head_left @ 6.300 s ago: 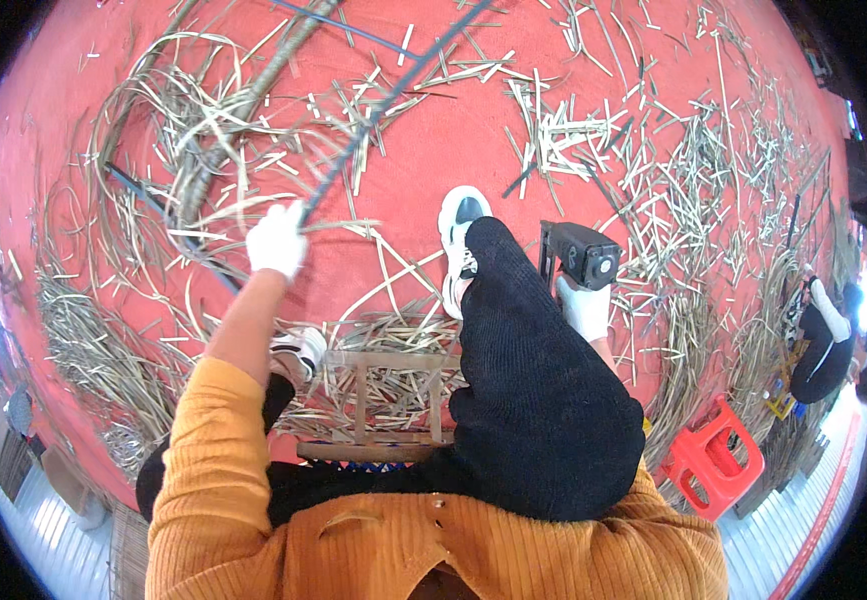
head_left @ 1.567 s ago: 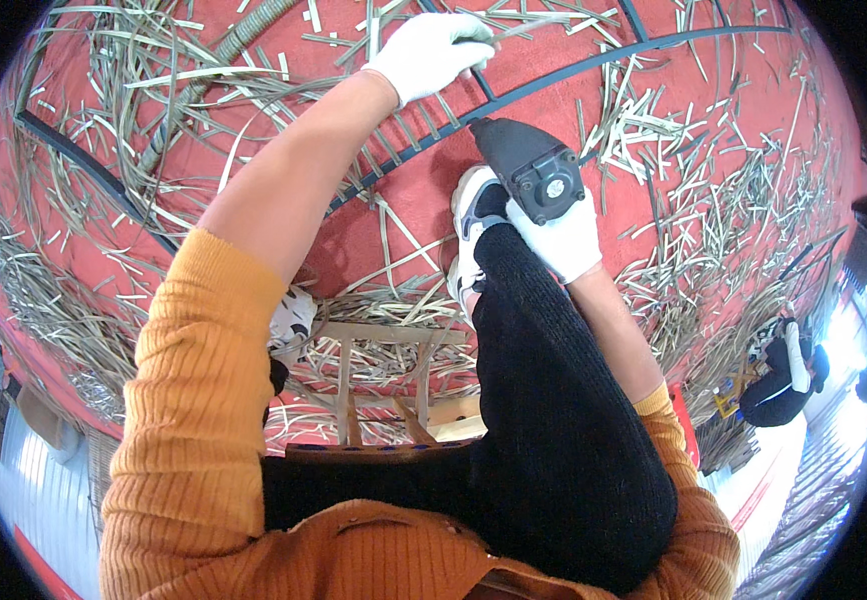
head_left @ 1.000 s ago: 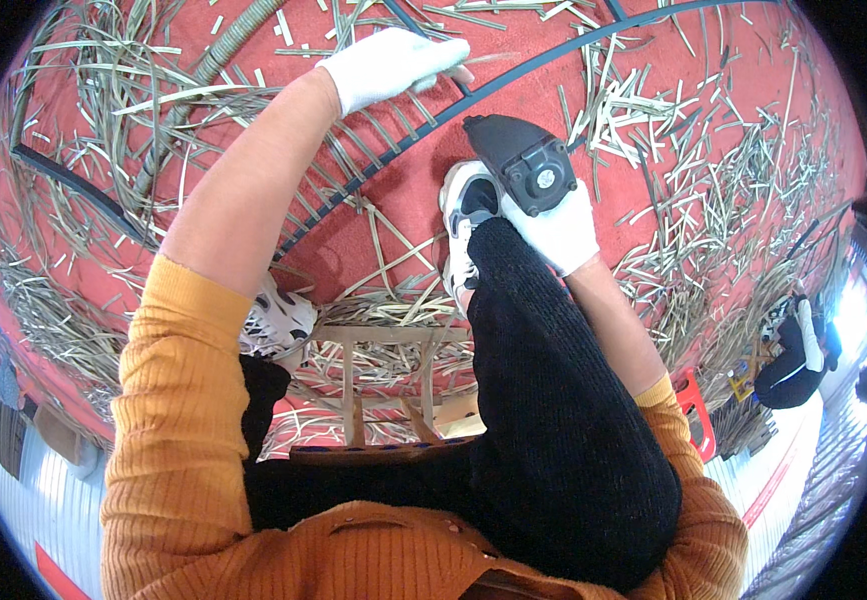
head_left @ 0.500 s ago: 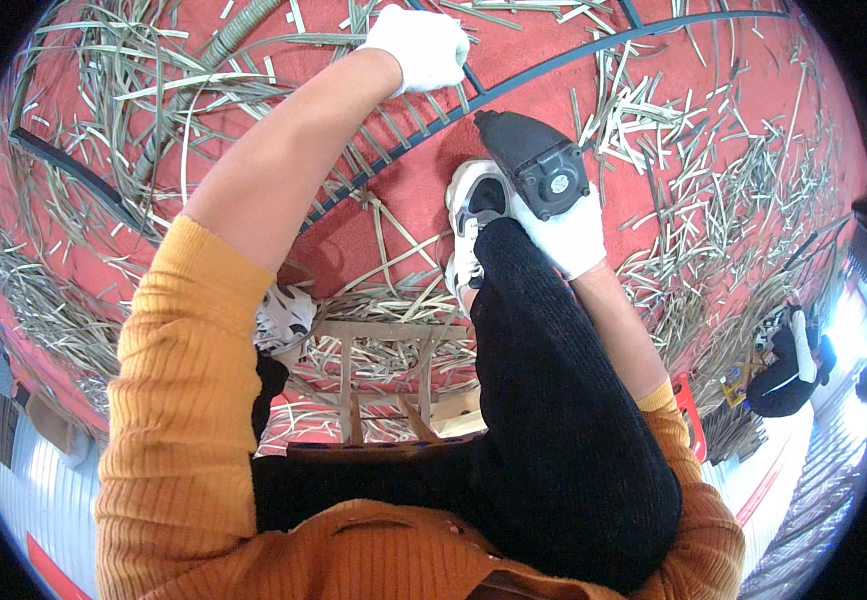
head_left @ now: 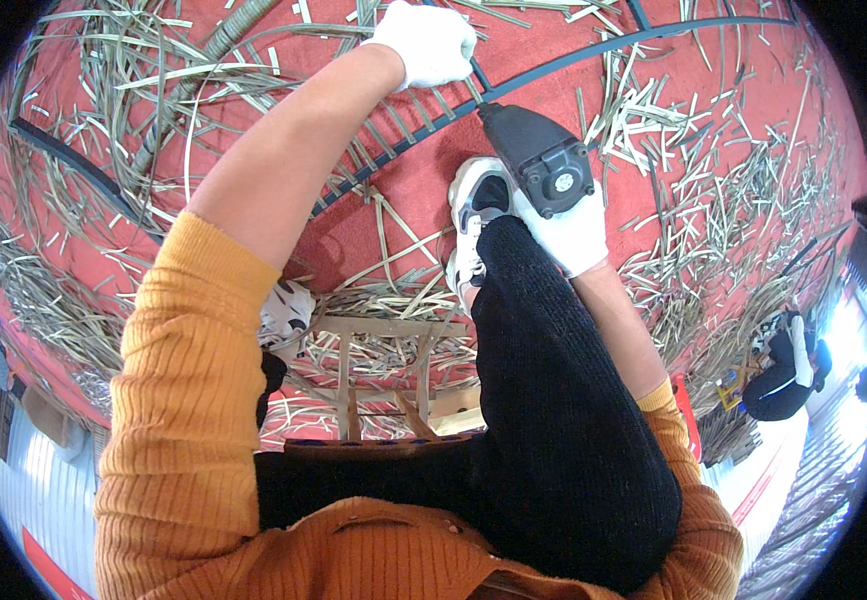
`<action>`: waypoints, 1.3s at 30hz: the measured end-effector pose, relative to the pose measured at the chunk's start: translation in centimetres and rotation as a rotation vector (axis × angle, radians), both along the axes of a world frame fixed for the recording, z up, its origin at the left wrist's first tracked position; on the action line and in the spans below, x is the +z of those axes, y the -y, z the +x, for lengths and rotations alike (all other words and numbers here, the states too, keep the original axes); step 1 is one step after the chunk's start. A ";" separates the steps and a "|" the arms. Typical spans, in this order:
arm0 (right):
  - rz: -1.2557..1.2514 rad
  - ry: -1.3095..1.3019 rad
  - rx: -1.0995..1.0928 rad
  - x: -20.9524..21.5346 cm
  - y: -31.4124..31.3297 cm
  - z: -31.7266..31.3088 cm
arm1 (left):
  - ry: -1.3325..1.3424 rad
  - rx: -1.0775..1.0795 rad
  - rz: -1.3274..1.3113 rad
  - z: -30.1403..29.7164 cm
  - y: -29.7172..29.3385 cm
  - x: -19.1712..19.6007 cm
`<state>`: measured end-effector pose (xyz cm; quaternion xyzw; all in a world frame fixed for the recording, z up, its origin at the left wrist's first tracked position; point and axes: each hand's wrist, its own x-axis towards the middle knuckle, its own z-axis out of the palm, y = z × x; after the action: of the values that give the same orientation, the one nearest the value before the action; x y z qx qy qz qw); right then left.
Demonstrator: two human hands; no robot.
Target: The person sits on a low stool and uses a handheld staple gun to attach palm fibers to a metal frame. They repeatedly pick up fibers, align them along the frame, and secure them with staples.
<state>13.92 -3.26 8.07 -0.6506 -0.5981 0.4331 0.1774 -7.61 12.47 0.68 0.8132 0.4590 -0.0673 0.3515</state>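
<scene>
My left hand (head_left: 425, 45), in a white glove, is closed in a fist over the upper end of a dark curved metal frame (head_left: 563, 58). What its fingers hold, if anything, is hidden. A row of short pale strips (head_left: 400, 128) crosses the frame's bar just below that hand. My right hand (head_left: 571, 232), also gloved in white, is wrapped round a black power tool shaped like a nail gun (head_left: 538, 160), above my right shoe. The tool's narrow nose points up and left and reaches the bar beside the short strips.
Cut strips (head_left: 643, 125) lie scattered over the red floor covering (head_left: 353, 240). Long strips and a thick wrapped rod (head_left: 218, 50) lie at the upper left. A wooden stool frame (head_left: 383, 326) stands between my legs. Another person (head_left: 783, 375) sits at the far right.
The tool in my right hand has moved slightly up, and its nose now meets the frame's bar. My left fist has shifted a little to the right and up.
</scene>
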 end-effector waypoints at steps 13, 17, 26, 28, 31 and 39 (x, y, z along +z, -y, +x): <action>0.001 0.016 0.026 0.1 -0.2 -0.3 | 0.086 -0.004 -0.011 -0.7 -0.2 -0.3; -0.017 0.012 0.023 0.2 -0.3 -0.3 | 0.056 -0.006 -0.012 -0.5 -0.2 -0.3; 0.051 0.169 0.155 -1.0 -0.3 -0.1 | 0.011 -0.027 -0.035 -0.4 -0.4 0.2; 0.034 0.166 0.133 -1.1 -0.2 0.2 | 0.007 -0.060 -0.006 -0.2 -0.4 0.8; -0.082 -0.020 -0.132 -0.5 0.5 1.3 | 0.001 -0.013 0.084 -0.8 -0.4 1.8; -0.263 0.286 -0.597 -0.9 9.1 9.1 | -0.014 0.232 0.442 -11.7 4.6 5.4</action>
<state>23.00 -12.38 7.21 -0.8681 -0.3394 0.3398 0.1256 -19.27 7.85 6.12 0.8116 0.5553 0.0701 0.1675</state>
